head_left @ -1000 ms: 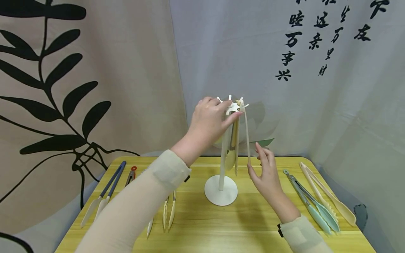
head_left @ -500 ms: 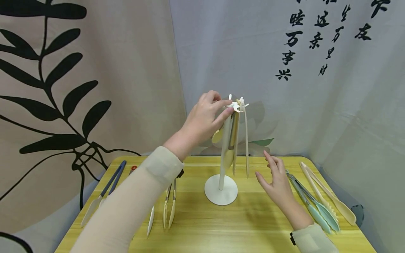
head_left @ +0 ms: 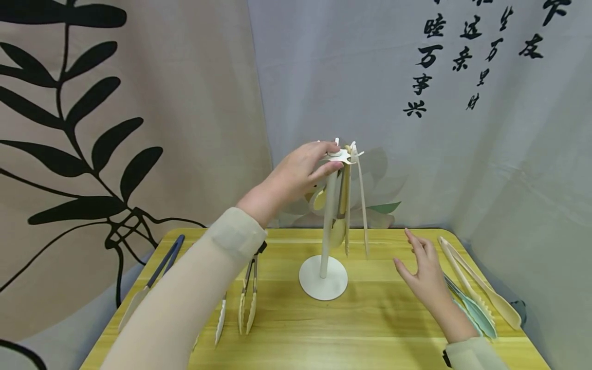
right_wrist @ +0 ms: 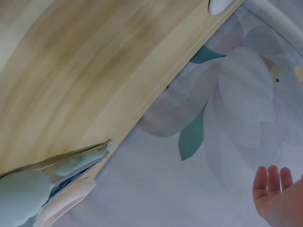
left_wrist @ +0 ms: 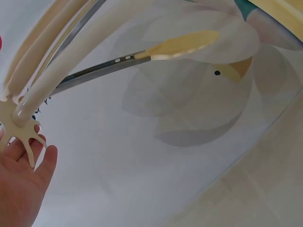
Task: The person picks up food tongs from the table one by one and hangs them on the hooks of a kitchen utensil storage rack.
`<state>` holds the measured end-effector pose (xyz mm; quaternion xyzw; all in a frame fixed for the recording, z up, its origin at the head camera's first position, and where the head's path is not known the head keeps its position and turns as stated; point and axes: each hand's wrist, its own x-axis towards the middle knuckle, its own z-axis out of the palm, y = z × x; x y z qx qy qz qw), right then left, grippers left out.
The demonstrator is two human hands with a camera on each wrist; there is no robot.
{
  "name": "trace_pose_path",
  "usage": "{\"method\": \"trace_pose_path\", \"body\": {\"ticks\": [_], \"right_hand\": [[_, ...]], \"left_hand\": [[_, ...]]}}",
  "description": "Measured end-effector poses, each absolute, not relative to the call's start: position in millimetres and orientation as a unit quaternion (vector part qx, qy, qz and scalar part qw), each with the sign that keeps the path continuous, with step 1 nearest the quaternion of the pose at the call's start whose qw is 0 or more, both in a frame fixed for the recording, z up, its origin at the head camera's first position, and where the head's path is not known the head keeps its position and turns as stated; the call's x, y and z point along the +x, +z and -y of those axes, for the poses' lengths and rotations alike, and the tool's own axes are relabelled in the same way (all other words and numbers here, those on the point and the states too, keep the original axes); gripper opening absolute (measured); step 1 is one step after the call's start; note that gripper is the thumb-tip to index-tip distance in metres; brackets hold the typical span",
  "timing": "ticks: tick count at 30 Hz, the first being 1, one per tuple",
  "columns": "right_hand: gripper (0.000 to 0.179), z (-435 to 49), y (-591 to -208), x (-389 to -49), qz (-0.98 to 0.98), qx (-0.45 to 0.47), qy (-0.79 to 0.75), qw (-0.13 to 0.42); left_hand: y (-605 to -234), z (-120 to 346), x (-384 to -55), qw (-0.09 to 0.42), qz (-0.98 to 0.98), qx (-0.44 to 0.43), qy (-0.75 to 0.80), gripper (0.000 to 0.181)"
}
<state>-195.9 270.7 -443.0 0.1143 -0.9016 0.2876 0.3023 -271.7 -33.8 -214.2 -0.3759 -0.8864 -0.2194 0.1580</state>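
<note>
A white stand (head_left: 328,221) with a round base and a hooked top rises from the table. My left hand (head_left: 302,167) holds its hooked top, index finger above and thumb along the front edge. From the hooks hang long beige tongs (head_left: 363,216) and, beside them, metal tongs with a pale yellow tip (head_left: 338,234). In the left wrist view another yellow-tipped metal arm (left_wrist: 184,45) slants out from the hooks. My right hand (head_left: 425,280), fingers spread and holding nothing, is over the table's right side. It partly covers teal-tipped tongs (head_left: 481,316).
Beige tongs (head_left: 504,308) lie at the right edge of the wooden table (head_left: 361,339). On the left lie blue-handled tongs (head_left: 159,270), cream-tipped tongs (head_left: 252,308) and a white scalloped tip (head_left: 221,321), partly behind my left sleeve. A printed curtain (head_left: 208,103) hangs behind.
My right hand has moved away from the hanging beige tongs, to the right and towards me. The left hand stays at the stand's top with its fingers lowered. The hung tongs sway slightly.
</note>
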Motion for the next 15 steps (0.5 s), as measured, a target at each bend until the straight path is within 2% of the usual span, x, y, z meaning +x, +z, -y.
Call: {"method": "trace_pose_path", "body": {"ticks": [10,15], "right_hand": [[0.073,-300,-448,-197,0.925,0.083,0.273,0.252],[0.075,-314,-450,-197,0.942,0.056,0.253,0.215]], "left_hand": [[-208,36,-273,0.153,0.893,-0.378,-0.192,0.047],[-206,39,-271,0.137,0.898,-0.375,-0.187,0.051]]}}
